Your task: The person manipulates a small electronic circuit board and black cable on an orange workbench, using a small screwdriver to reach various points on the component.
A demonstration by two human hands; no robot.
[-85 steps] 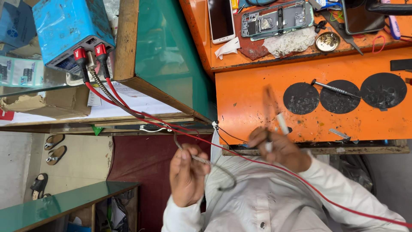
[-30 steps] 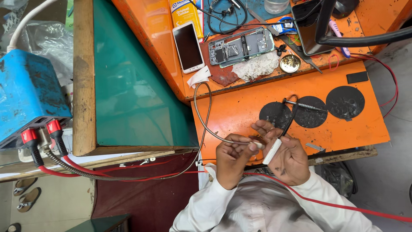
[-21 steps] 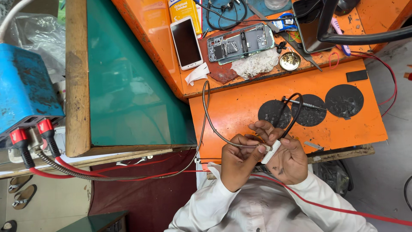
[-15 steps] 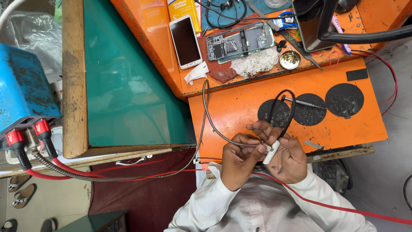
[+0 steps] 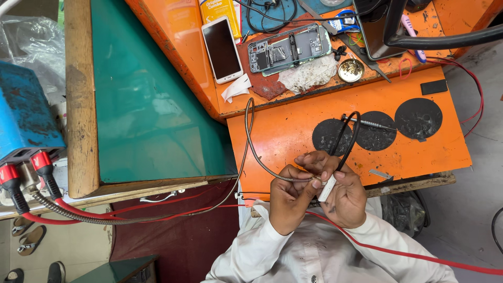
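While I look down at the orange workbench (image 5: 293, 131), both of my hands are close together just in front of my chest. My left hand (image 5: 289, 199) is curled, and its fingertips pinch the end of a thin, bendy metal cable (image 5: 250, 141). That cable loops up over the bench, then runs down and off to the left, where it ends in a red plug (image 5: 44, 169) on a blue box (image 5: 26, 115). A second red plug (image 5: 10, 181) sits just beside the first one.

My right hand (image 5: 347, 195) is curled too. Its fingers hold a small white stick-shaped tool (image 5: 327, 187), and the tool's tip meets the cable end that my left hand pinches. A black wire (image 5: 350, 137) rises from between my hands and bends in a loop over the bench. A red wire (image 5: 398, 251) crosses my white shirt (image 5: 309, 257).

Near my hands, three round black pads (image 5: 418, 118) lie on the bench, with a thin metal rod (image 5: 369, 123) across them. Farther up lie a white phone (image 5: 222, 50) with a dark screen, an opened phone (image 5: 289, 48) showing its insides, a crumpled dirty cloth (image 5: 308, 74) and a little round brass dish (image 5: 350, 70). A green glass counter (image 5: 152, 99) stands to the left.
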